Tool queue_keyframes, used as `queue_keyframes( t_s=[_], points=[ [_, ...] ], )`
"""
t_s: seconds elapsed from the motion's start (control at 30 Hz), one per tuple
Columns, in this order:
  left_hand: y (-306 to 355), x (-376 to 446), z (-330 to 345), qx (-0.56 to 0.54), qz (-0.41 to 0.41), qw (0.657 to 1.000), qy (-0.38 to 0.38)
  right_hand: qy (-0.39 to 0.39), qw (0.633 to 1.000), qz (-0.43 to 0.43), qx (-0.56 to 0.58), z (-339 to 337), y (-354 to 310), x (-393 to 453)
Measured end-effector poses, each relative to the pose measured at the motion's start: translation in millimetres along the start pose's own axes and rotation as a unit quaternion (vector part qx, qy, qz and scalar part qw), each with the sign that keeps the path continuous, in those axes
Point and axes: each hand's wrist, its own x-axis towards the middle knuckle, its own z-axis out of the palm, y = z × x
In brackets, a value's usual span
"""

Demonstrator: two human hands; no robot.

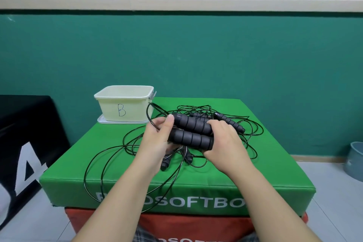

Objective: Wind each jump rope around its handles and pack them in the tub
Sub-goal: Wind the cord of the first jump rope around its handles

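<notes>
Above a green foam box (225, 173), the left hand (157, 141) and right hand (225, 143) curl their fingers around opposite ends of two black jump-rope handles (193, 132) held side by side. Loose black cord (110, 153) sprawls beneath the fingers; the cream tub (125, 104) stands beyond the left fingertips.

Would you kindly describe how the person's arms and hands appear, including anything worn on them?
Both forearms are bare up to the frame's lower edge, with no sleeves in view. The left hand and right hand wear no gloves, and no rings, watch or wristband show. Fingernails are short and unpainted. Plaid fabric shows at the bottom between the arms, probably clothing.
</notes>
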Motion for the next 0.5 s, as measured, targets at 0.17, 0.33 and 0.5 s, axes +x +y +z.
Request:
queue_keyframes(
  t_s=[0.17, 0.33, 0.5],
  points=[
    [-7.7, 11.6, -24.2, 0.388, 0.244, 0.882, 0.106, 0.05, 0.997, -0.022, -0.061, -3.0, 17.1, -1.4],
    [-9.3, 9.1, -24.0, 0.5, 0.316, 0.805, -0.044, 0.105, 0.99, -0.077, -0.046, -3.5, 19.0, -2.5],
    [-7.7, 2.3, -33.3, 0.55, 0.309, 0.771, -0.087, 0.123, 0.988, -0.086, -0.024, -12.5, 30.2, -0.1]
  ],
)
